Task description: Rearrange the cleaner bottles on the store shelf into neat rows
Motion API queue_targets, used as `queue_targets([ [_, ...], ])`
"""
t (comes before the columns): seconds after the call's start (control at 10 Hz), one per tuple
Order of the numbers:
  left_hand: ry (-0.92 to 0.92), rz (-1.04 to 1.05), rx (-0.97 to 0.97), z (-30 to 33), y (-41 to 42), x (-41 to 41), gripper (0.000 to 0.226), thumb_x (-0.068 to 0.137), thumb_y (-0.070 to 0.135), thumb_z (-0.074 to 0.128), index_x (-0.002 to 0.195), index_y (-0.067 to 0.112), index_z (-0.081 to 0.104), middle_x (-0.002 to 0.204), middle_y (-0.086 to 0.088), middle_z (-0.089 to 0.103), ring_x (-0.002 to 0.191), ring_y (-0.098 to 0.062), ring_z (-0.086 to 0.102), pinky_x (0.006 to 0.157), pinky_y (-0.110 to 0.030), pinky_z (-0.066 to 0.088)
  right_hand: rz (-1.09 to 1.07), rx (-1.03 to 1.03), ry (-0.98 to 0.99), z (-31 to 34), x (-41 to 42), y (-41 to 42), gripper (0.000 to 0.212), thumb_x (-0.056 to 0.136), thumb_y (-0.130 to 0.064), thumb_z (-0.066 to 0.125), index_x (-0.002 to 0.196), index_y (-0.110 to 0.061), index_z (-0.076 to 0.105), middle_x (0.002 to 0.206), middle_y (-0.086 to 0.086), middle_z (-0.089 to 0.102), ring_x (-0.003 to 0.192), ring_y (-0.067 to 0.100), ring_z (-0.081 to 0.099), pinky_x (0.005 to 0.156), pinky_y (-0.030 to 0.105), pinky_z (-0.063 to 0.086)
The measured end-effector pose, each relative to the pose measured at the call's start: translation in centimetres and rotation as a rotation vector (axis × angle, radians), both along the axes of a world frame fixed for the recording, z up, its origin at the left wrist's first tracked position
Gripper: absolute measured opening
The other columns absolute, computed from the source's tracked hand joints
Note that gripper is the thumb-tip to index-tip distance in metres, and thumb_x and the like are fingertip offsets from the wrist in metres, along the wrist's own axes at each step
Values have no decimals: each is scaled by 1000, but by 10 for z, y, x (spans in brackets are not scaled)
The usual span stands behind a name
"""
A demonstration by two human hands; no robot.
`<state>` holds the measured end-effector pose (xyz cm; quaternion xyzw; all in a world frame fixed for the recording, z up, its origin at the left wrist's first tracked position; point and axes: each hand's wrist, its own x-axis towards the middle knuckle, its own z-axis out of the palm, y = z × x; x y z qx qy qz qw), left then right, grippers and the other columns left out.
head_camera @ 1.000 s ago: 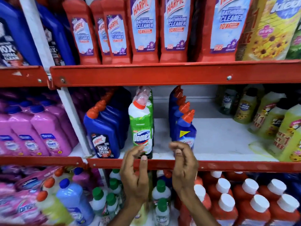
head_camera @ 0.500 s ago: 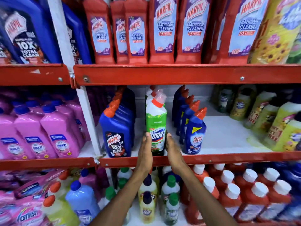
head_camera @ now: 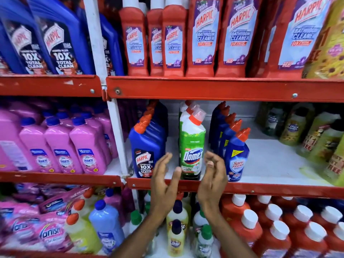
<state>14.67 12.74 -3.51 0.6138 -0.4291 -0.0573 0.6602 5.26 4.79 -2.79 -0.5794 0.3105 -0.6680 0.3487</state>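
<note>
On the middle shelf (head_camera: 270, 162) stand three rows running front to back: blue Harpic bottles (head_camera: 146, 151) on the left, green-and-white Domex bottles (head_camera: 192, 144) in the middle, blue Sani Fresh bottles (head_camera: 236, 155) on the right. My left hand (head_camera: 163, 181) hovers open just left of the front Domex bottle, in front of the Harpic label. On the other side of that bottle, my right hand (head_camera: 214, 175) is open with curled fingers, partly covering the front Sani Fresh bottle. Neither hand touches the Domex bottle.
Red Harpic bathroom cleaner bottles (head_camera: 202, 36) fill the top shelf. Yellow-green bottles (head_camera: 323, 144) sit at the right of the middle shelf, pink bottles (head_camera: 61, 146) in the left bay. Below are white-capped red bottles (head_camera: 279, 237) and small mixed bottles (head_camera: 176, 231). The red shelf lip (head_camera: 260, 189) runs under my hands.
Both hands have drawn back from the sides of the front Domex bottle and opened. The view has moved closer to the shelf.
</note>
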Motion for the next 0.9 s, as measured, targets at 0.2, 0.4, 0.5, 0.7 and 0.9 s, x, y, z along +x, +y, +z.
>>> queue_targets([
  [0.2, 44, 253, -210, -10, 37, 61, 38, 88, 40, 61, 124, 27, 57, 125, 4, 61, 121, -18, 61, 107, -48, 51, 305, -55, 248, 0, 51, 38, 30, 99, -27, 44, 118, -20, 67, 116, -5, 71, 111, 7, 65, 95, 23, 50],
  [0.4, 184, 35, 54, 1, 33, 90, 77, 85, 56, 59, 152, 24, 38, 158, 2, 45, 143, -9, 44, 123, -37, 34, 497, 292, 411, 0, 95, 40, 57, 105, -44, 31, 157, -19, 31, 159, -12, 31, 144, -1, 26, 123, 25, 15],
  [0.5, 284, -27, 88, 6, 30, 97, 60, 91, 53, 59, 147, 39, 43, 157, 1, 50, 141, -12, 48, 122, -41, 35, 455, 291, 400, -6, 102, 35, 67, 99, -54, 28, 155, -17, 37, 162, 0, 39, 151, 10, 32, 128, 41, 21],
  [0.7, 343, -143, 75, 5, 30, 99, 35, 96, 45, 49, 129, 36, 54, 134, -3, 66, 120, -11, 65, 108, -34, 50, 413, 329, 372, -13, 106, 34, 82, 86, -67, 26, 150, -19, 45, 155, 3, 50, 145, 15, 44, 123, 45, 31],
  [0.9, 270, -169, 157, 2, 31, 106, 65, 92, 69, 47, 147, 35, 44, 149, 2, 57, 134, -6, 56, 116, -34, 45, 401, 342, 308, -12, 106, 35, 68, 93, -58, 29, 148, -24, 47, 153, 3, 53, 142, 15, 47, 122, 47, 35],
])
